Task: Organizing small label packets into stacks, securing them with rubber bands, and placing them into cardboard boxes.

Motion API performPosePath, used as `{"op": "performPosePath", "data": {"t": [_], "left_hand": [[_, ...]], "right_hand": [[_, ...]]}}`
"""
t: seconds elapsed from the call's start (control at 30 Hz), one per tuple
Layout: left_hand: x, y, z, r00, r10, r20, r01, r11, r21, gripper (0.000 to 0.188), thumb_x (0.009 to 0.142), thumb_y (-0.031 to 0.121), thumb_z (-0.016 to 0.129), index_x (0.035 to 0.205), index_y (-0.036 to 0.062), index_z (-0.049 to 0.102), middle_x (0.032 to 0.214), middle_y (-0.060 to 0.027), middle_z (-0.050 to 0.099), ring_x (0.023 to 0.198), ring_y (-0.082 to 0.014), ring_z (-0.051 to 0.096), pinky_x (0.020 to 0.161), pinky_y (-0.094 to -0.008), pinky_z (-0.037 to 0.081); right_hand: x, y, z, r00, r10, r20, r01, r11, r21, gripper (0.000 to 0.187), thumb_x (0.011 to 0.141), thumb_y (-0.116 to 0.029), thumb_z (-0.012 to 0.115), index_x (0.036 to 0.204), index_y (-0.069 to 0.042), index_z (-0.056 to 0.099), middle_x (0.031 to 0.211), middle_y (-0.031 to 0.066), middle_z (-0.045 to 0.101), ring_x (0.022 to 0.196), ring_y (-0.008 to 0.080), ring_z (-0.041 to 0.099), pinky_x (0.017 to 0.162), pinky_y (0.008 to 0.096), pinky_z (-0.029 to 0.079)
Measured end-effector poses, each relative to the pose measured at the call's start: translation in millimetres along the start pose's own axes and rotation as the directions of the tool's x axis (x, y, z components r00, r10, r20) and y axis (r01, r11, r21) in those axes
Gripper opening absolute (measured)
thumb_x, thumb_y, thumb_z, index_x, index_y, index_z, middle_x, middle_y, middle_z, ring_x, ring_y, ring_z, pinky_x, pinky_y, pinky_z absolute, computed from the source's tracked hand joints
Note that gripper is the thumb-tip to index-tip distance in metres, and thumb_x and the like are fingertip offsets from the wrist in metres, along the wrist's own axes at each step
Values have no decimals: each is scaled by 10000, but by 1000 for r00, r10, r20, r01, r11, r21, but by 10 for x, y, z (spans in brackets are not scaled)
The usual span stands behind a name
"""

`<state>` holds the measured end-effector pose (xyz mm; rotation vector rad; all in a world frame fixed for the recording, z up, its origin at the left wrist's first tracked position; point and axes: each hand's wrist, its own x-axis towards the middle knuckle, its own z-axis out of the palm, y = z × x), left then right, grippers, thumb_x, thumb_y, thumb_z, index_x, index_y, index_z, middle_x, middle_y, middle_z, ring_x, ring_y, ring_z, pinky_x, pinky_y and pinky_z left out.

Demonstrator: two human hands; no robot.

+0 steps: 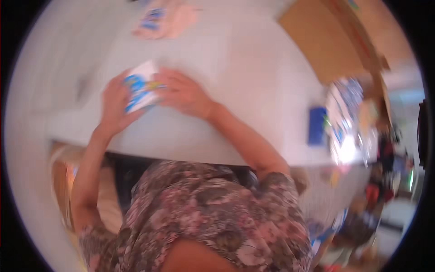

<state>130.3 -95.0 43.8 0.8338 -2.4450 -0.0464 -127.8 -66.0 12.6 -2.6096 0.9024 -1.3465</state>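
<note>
Between my two hands is a small white packet or box (pixel 141 90) with blue and yellow print, tilted and blurred by motion. My left hand (pixel 114 102) grips its left side, the thumb along the lower edge. From the right, my right hand (pixel 183 93) lies over its right edge with the fingers curled against it. Both hands are above the white table (pixel 235 59), near its front edge. Further back on the tabletop lies a pale pink bag or cloth (pixel 167 19) with a blue patch.
At the far right stands an open brown cardboard box (pixel 317 41). In front of it are a blue block-shaped item (pixel 316 126) and a heap of shiny clear plastic packages (pixel 344 118). Blurred clutter fills the floor at the lower right.
</note>
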Motion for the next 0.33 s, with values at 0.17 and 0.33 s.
{"op": "performPosePath", "data": {"t": [0.17,0.33], "left_hand": [[64,453,127,986,-157,-47,155,987,-41,442,618,263,770,884,84,466,1390,-245,436,1149,-423,450,930,-517,347],[494,1207,581,988,-139,72,147,981,-125,444,649,281,757,945,119,468,1462,-179,370,1232,-409,390,949,-544,309]], "right_hand": [[-974,-565,-1177,929,308,-205,-354,902,-249,227,779,-85,713,999,-94,653,1026,101,676,981,283,645,824,414,528],[-1949,-1016,-2694,588,395,-706,-805,199,-559,57,823,-26,645,877,-43,640,866,97,648,777,269,602,671,352,506]]}}
